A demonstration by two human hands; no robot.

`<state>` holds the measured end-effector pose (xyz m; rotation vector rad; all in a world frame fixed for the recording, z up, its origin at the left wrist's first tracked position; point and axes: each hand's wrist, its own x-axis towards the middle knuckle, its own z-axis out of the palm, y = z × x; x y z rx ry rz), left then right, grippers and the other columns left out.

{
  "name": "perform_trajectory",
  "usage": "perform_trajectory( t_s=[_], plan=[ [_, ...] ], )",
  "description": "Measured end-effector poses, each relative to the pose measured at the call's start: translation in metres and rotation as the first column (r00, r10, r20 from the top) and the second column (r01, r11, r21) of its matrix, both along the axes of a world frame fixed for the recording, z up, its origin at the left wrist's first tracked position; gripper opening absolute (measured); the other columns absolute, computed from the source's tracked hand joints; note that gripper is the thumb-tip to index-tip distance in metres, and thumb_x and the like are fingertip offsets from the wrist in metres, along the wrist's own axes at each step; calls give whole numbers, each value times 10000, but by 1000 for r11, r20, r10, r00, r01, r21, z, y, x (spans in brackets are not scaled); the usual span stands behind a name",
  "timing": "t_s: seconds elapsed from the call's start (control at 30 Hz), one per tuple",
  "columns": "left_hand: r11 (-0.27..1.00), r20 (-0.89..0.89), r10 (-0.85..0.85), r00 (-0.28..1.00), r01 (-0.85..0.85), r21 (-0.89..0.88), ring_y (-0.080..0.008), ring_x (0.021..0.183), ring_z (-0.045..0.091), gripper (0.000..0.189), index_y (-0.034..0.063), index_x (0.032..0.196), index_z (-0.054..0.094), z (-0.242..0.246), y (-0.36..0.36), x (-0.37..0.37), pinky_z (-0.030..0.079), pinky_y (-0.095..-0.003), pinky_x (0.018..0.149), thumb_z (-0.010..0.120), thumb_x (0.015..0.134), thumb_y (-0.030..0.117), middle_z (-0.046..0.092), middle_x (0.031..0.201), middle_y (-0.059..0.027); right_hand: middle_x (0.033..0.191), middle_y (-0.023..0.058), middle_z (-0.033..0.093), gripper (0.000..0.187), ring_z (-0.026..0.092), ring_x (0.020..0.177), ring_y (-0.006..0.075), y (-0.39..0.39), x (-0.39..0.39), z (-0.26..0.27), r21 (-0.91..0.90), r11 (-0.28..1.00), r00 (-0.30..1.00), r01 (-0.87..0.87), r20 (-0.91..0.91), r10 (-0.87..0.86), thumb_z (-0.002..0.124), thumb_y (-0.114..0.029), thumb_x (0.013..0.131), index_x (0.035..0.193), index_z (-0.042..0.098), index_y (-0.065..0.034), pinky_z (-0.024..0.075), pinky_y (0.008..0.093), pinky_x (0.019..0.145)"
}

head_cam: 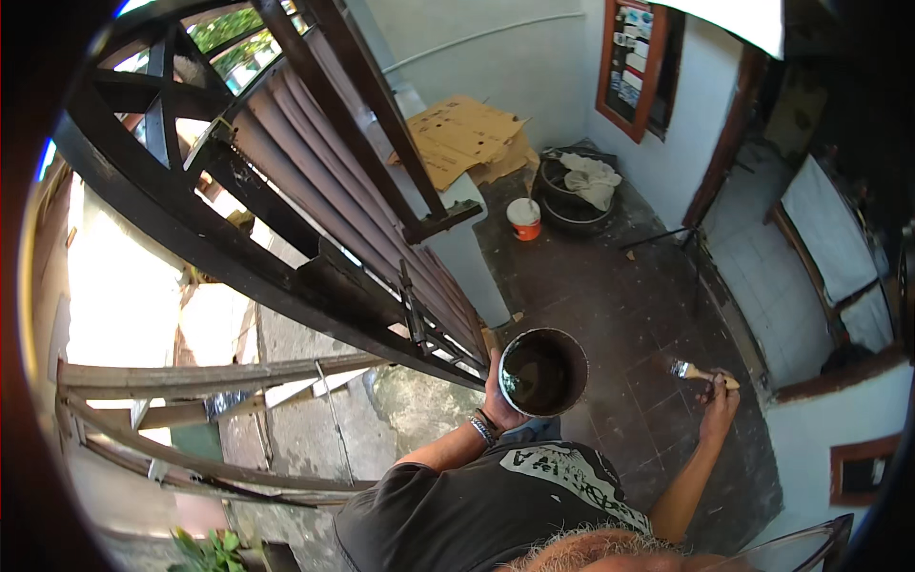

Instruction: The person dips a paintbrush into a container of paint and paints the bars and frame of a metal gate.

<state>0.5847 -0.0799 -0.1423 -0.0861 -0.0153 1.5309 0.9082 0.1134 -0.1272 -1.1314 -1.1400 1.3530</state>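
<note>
My left hand (500,392) is wrapped round the side of an open round can (543,372) with dark liquid inside, held in front of my body. Out to the right, my right hand (717,407) grips the light wooden handle of a paintbrush (697,372), its bristles pointing left, away from the can. Beside the can, on the left, stands a dark-painted metal gate or grille (236,264) with a latch bolt (412,307). Behind its bars run pinkish-brown corrugated or folded panels (322,157).
Flattened cardboard (465,136) lies by the back wall. A white and orange bucket (525,219) stands beside a black tub (572,196) with a pale cloth (593,180). Dark tripod legs (686,239) stand near the doorway. A weathered gate frame (214,379) extends at left.
</note>
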Motion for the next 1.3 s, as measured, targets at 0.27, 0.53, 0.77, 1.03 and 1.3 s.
perform_trajectory(
  t_s=[0.27,0.53,0.77,1.03,1.3],
  plan=[
    [893,-210,397,894,-429,-136,-311,1245,434,582,128,1354,394,-19,0,-2,392,-473,1017,442,896,483,422,1369,-142,676,11,506,257,464,558,66,86,-150,49,222,842,866,-492,29,498,567,-231,908,985,588,13,438,217,527],
    [788,-181,560,808,-587,-184,-314,1250,426,629,76,1371,344,-37,21,-33,409,-461,1006,418,903,490,403,1369,-183,702,34,540,270,505,577,82,138,-265,69,233,687,687,-689,-96,721,580,-213,900,1017,581,30,468,229,548],
    [437,-978,103,183,-891,-121,-336,1256,407,759,154,1355,402,-22,44,-29,326,-534,1039,321,840,705,410,1384,-117,688,50,536,265,528,547,105,165,-354,86,144,475,424,-868,-284,860,596,-203,874,979,569,39,492,246,512],
    [307,-390,853,346,-938,-162,-321,1267,398,806,185,1365,389,-19,88,-49,328,-530,1033,325,794,750,416,1384,-86,636,66,532,252,504,465,112,192,-445,113,256,165,48,-953,-407,912,580,-171,870,952,558,66,479,247,473],
    [122,-370,910,188,-973,-196,-327,1020,565,781,188,1306,448,33,138,-85,501,-451,722,363,767,747,518,1272,-104,686,134,585,275,509,459,105,208,-477,164,524,16,-125,-852,-233,965,565,-154,875,912,549,118,482,245,465]
  ],
)
